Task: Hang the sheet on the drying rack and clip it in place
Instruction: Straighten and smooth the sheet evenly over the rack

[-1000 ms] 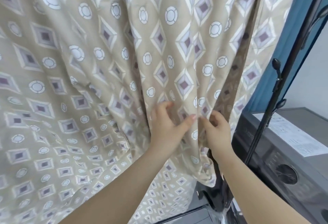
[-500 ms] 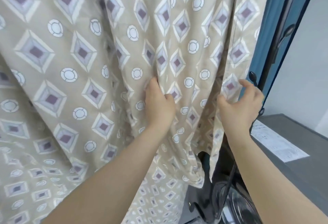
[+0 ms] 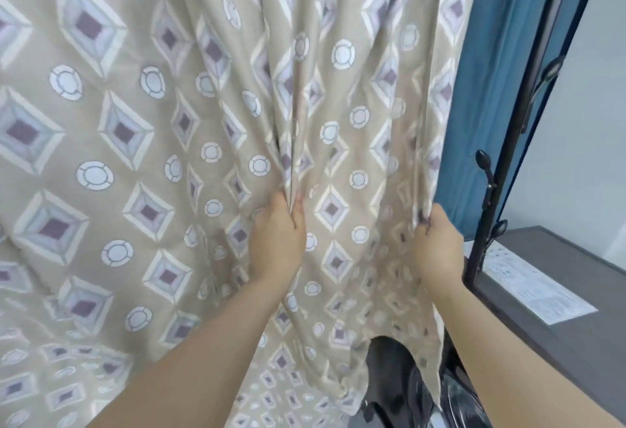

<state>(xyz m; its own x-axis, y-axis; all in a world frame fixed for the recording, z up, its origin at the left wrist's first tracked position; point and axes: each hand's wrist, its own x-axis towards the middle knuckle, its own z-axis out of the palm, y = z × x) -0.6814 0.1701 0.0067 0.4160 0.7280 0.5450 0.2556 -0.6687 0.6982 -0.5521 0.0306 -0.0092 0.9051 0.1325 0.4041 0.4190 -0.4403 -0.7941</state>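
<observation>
A beige sheet (image 3: 142, 143) printed with purple diamonds and white circles hangs in front of me and fills most of the view. My left hand (image 3: 279, 241) pinches a vertical fold of the sheet near the middle. My right hand (image 3: 438, 248) grips the sheet's right edge, about a forearm's width to the right. The cloth between both hands is stretched fairly flat. A black upright pole of the drying rack (image 3: 528, 112) rises just right of the sheet's edge. The rack's top bar and any clips are out of view.
A blue curtain (image 3: 487, 89) hangs behind the pole. A dark grey appliance top (image 3: 555, 332) with a white label (image 3: 528, 288) lies at lower right. A black glossy object (image 3: 399, 390) shows below the sheet's hem.
Both hands have closed on the sheet: the left gathered a fold, the right took the right edge, which it was reaching for half a second ago. The hands have spread further apart.
</observation>
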